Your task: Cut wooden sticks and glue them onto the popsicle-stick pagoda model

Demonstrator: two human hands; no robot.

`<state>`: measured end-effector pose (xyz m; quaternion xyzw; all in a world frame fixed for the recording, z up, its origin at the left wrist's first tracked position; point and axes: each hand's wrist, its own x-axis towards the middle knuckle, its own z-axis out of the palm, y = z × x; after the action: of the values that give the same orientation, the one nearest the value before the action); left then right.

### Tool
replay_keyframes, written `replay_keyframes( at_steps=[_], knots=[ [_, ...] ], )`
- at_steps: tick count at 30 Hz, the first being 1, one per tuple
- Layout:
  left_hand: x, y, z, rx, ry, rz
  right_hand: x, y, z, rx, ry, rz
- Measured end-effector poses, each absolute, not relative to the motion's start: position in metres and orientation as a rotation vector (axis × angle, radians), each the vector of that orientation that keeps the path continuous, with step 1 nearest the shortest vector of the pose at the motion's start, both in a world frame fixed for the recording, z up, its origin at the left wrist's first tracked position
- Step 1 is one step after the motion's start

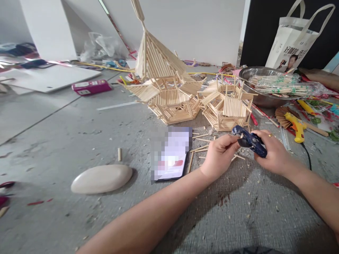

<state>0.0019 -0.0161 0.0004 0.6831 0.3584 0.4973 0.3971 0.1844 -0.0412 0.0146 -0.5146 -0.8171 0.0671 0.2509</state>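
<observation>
My right hand (272, 153) is closed around a dark blue hand cutter (253, 143), its scuffed jaws pointing left. The fingers of my left hand (221, 153) are pinched together at those jaws. A small pale end of a wooden stick (241, 136) shows between jaws and fingertips; the rest of it is hidden. Below and behind my left hand lie several loose wooden sticks (201, 146). Just beyond stand two models built of sticks: a smaller many-sided frame (234, 107) and a larger one (172, 98), with a tall pointed stick roof (156, 58) behind.
A lit phone (172, 155) lies left of my hands, and farther left is a smooth pale oval object (102, 179). At right are a yellow glue gun (297, 126) with its cord and a metal bowl (261, 101) of wrapped sticks. A white bag (288, 42) stands behind.
</observation>
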Motion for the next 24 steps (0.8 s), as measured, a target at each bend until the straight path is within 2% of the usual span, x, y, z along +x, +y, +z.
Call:
replay_keyframes(
  at_steps=[24],
  knots=[
    [-0.0018,-0.0096,0.0033,1.860,0.845,1.111,0.1878,-0.0399,0.0101,-1.530,-2.289,0.200]
  ],
)
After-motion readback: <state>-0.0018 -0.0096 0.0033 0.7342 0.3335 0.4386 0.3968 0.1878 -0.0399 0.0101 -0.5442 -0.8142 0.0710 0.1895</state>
